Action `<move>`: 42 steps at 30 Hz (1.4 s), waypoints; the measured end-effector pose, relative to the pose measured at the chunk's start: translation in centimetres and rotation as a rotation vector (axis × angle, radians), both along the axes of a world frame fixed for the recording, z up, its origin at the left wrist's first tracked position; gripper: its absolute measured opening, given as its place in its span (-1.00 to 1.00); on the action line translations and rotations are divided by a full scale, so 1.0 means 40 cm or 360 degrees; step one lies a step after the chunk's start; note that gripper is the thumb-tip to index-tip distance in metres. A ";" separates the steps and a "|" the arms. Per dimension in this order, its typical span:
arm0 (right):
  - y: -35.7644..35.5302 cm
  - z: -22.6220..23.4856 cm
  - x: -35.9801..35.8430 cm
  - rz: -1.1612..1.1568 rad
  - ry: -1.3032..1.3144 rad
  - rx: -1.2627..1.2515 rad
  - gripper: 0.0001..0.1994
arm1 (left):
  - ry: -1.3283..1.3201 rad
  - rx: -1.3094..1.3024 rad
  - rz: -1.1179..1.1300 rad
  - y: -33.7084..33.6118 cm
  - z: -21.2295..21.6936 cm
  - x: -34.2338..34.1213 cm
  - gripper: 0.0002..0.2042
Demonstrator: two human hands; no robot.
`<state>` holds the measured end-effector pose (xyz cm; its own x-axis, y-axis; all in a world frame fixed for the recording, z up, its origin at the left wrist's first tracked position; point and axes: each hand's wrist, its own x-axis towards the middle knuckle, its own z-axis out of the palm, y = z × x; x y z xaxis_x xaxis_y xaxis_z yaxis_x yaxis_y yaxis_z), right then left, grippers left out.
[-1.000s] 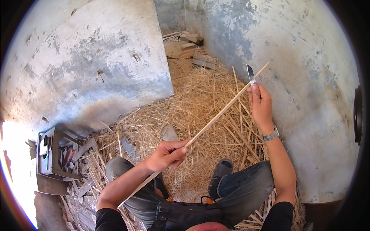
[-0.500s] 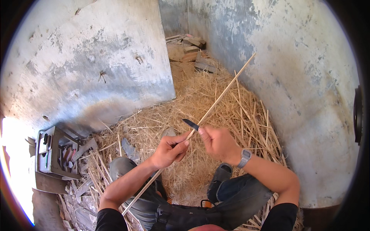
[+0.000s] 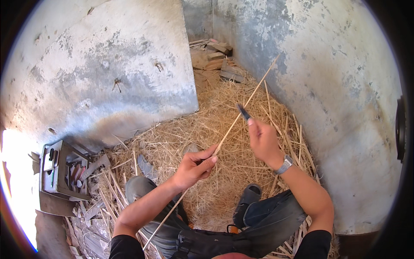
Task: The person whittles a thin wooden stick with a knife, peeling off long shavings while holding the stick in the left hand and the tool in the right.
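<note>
A long thin strip of pale wood or bamboo runs aslant from my lap up toward the right wall. My left hand is closed round it near the middle, thumb on top. A short dark-bladed knife is in my right hand, its fingers closed on the handle, which they hide. The blade lies at the strip, well beyond my left hand; whether it touches cannot be made out.
Pale shavings cover the floor, with loose strips along the right wall. A small wooden stool-like box holding pens and scraps stands at left. Bricks and boards lie in the far corner. My sandalled foot is below.
My right hand has moved away from my left, up and to the right along the strip, taking the knife with it. My left hand has stayed nearly in place on the strip.
</note>
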<state>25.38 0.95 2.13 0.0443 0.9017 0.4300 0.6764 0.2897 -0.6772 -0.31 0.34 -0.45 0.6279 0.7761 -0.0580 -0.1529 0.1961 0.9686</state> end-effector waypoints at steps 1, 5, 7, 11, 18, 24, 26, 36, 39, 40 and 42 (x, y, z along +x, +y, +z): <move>-0.014 -0.003 -0.025 0.0058 -0.0031 -0.0113 -0.60 | 0.0014 0.0007 -0.0015 0.001 0.002 0.002 -0.57; -0.047 -0.047 -0.105 0.0330 0.0056 -0.0058 -0.60 | -0.0063 -0.0044 0.0051 0.017 -0.021 0.012 -0.58; -0.042 -0.032 -0.104 0.0479 0.0047 -0.0157 -0.61 | -0.0115 -0.0089 0.0084 0.022 -0.027 0.009 -0.59; -0.034 0.009 -0.083 0.0455 0.0248 -0.0242 -0.61 | -0.0162 -0.0095 0.0118 0.020 -0.001 0.014 -0.60; -0.040 0.019 -0.084 0.0361 0.0545 -0.0214 -0.72 | -0.0103 -0.0052 0.0172 0.023 0.004 0.009 -0.57; -0.051 0.034 -0.103 0.0426 0.0462 -0.0323 -0.75 | 0.0114 0.0183 0.0222 0.009 0.014 0.023 -0.51; -0.047 0.030 -0.102 0.0439 0.0451 -0.0316 -0.75 | 0.0170 0.0319 0.0229 0.009 0.009 0.029 -0.51; -0.042 0.035 -0.121 0.0615 0.0530 -0.0412 -0.81 | 0.0327 0.0499 0.0373 0.022 -0.004 0.029 -0.51; -0.043 0.033 -0.117 0.0596 0.0586 -0.0512 -0.83 | 0.0354 0.0430 0.0397 0.030 0.007 0.023 -0.53; -0.042 0.028 -0.113 0.0536 0.0669 -0.0553 -0.83 | 0.0309 0.0355 0.0395 0.030 0.012 0.022 -0.54; -0.015 0.024 -0.100 0.0496 0.0619 -0.0340 -0.80 | 0.0178 0.0276 0.0325 0.028 0.017 0.015 -0.55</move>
<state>21.36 0.34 3.09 -0.1195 0.9632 0.2407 0.2680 0.2648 -0.9263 0.28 1.47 0.24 0.4548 0.8902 0.0268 -0.0627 0.0020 0.9980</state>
